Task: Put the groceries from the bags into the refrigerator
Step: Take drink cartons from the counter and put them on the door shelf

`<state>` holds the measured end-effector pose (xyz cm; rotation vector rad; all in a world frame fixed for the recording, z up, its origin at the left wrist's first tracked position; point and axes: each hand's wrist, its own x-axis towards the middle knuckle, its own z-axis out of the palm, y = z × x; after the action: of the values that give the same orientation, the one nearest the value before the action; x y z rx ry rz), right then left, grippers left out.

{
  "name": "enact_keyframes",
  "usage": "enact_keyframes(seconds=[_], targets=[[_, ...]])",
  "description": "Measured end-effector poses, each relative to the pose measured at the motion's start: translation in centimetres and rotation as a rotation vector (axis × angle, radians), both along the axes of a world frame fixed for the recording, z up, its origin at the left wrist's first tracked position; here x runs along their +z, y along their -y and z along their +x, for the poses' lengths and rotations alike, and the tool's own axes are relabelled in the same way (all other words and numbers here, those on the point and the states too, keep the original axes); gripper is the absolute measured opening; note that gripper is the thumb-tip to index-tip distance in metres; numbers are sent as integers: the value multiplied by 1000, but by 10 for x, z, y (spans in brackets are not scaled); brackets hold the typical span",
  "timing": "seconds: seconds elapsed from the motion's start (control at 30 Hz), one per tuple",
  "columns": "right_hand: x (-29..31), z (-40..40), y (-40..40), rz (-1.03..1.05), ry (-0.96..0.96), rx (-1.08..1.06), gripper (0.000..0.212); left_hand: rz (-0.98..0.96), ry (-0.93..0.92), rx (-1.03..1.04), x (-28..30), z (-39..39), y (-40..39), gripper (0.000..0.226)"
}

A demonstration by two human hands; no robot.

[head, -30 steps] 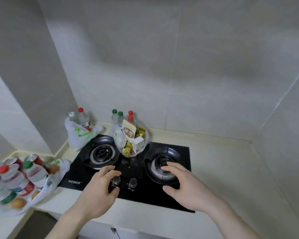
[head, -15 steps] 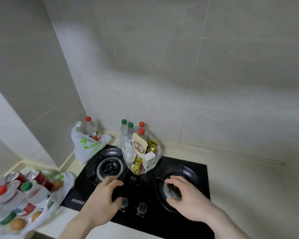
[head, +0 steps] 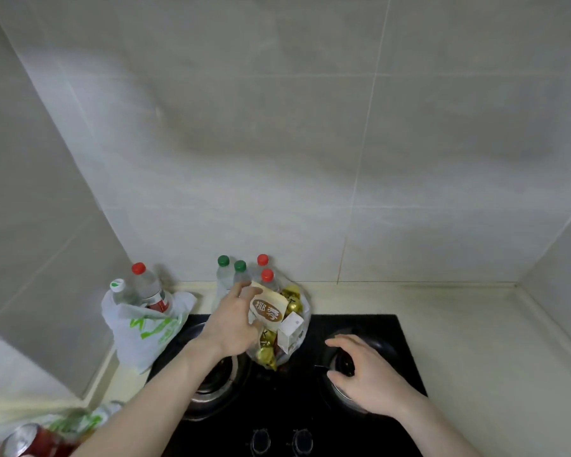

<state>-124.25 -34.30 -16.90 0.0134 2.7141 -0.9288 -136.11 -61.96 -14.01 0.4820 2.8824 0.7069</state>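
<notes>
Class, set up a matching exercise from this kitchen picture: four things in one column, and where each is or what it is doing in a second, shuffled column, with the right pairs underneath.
Things
1. left hand
2. right hand
3. white bag with green print
4. red can

Places
A. bottom left corner of the view
B. over the right burner, holding nothing
C. left of the stove, with two bottles in it
D. gripping the cream carton in the clear bag

Pairs: 1-D, 2-B, 3-C, 4-A

Six bottles; three bags (one blurred); two burners.
</notes>
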Motion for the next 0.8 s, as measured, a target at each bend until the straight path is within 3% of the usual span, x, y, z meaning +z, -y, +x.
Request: enact_keyframes(seconds=[0.43, 0.5, 0.63, 0.8], targets=[[-10, -23, 31, 5, 30, -33, 52, -232, -62, -98, -33, -72, -9, 61], [-12, -33, 36, -7, 45, -34, 51, -224, -78, -96, -38, -75, -7, 54], [-19, -54, 42, -15, 66, -38, 49, -161, -152, -96, -38, -79, -6, 17], [-33, -79, 45, 21, 56, -31, 44, -52, -264, -86, -28, -77, 3, 16]])
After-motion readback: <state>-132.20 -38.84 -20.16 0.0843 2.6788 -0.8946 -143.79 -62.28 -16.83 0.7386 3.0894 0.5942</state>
